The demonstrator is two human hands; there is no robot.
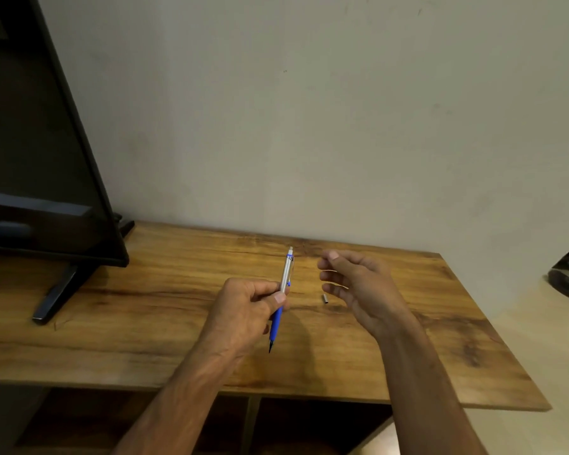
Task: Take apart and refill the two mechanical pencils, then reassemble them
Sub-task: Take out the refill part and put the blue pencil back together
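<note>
I see a wooden table [178, 339]; on it, a monitor stand [58, 290] well left of a small metal cap [325, 298].

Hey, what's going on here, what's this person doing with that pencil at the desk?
A person is working on a mechanical pencil over a wooden table. The left hand grips it around the middle, tip pointing down towards the person and its white eraser end up and bare. The right hand hovers open beside it, holding nothing. A small metal cap lies on the table under the right fingers, probably the pencil's end cap. Only one pencil is in view.
</note>
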